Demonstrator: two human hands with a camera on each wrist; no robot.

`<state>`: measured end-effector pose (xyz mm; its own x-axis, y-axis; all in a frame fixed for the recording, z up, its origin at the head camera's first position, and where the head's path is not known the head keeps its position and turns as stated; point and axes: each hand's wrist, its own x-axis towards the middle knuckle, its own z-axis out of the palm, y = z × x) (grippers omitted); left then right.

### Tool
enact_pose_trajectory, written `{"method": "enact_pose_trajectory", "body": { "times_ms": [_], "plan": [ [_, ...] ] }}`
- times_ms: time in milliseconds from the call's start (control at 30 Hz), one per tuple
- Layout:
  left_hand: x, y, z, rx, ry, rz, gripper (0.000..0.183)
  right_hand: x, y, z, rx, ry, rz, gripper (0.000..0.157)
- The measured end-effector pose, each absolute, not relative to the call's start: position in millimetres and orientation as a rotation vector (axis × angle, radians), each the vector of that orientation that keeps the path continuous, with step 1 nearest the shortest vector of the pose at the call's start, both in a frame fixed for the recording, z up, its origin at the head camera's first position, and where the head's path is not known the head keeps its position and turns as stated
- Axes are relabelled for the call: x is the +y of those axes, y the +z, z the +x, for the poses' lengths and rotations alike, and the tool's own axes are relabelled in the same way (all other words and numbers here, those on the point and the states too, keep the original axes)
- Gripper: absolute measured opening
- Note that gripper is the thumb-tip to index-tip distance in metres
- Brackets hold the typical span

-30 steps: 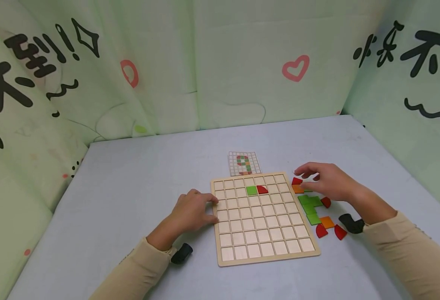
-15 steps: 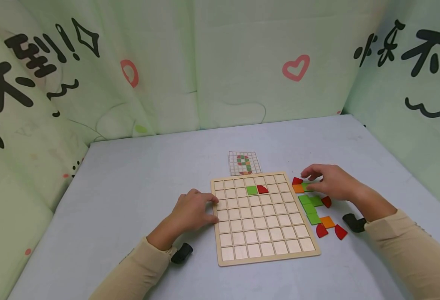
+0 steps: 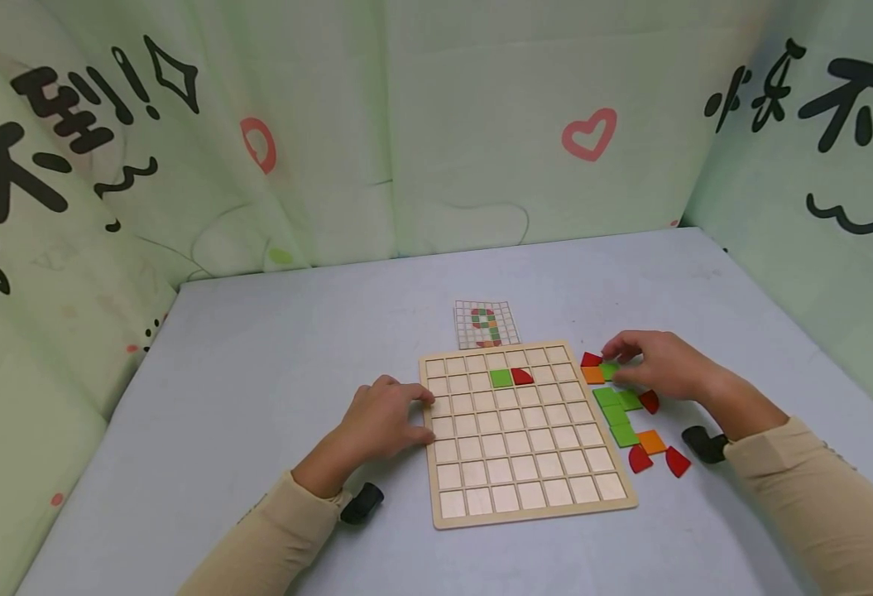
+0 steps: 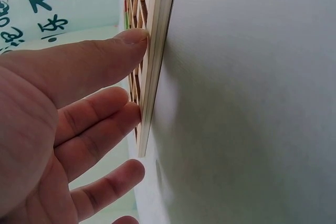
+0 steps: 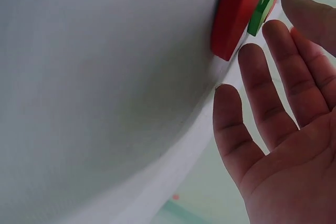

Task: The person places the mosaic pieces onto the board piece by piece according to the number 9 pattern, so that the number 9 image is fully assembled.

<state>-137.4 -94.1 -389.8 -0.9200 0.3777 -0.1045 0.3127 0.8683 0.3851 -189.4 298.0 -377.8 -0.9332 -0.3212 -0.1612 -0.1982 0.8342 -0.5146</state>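
Observation:
A wooden grid board (image 3: pixel 529 520) lies on the table, with a green square (image 3: pixel 501 378) and a red quarter-circle (image 3: pixel 522 377) set in its upper cells. My left hand (image 3: pixel 387 418) rests its thumb and fingertips against the board's left rim; in the left wrist view the thumb (image 4: pixel 105 59) touches the edge. My right hand (image 3: pixel 663 364) is over the loose pieces, fingertips around a loose green square (image 3: pixel 610 371) at the board's upper right. In the right wrist view its fingers (image 5: pixel 262 93) are spread and fairly straight. Whether they touch the square cannot be made out.
A small pattern card (image 3: pixel 486 323) lies behind the board. Right of the board are several green squares (image 3: pixel 618 414), orange squares (image 3: pixel 651 441) and red quarter-circles (image 3: pixel 678 462). Printed curtains (image 3: pixel 466 124) stand around the table.
My right hand has shifted slightly right and toward me, uncovering more of the loose green square beside the orange one. My left hand stays at the board's rim.

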Motion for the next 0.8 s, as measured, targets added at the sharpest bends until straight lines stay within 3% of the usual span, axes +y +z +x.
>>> {"method": "enact_pose_trajectory", "body": {
  "times_ms": [800],
  "plan": [
    [-93.5,-390.1,-137.8,2.857,0.544,0.522,0.037,296.6,-380.6,-192.4,2.783,-0.669,-0.375,0.035]
  ]
}}
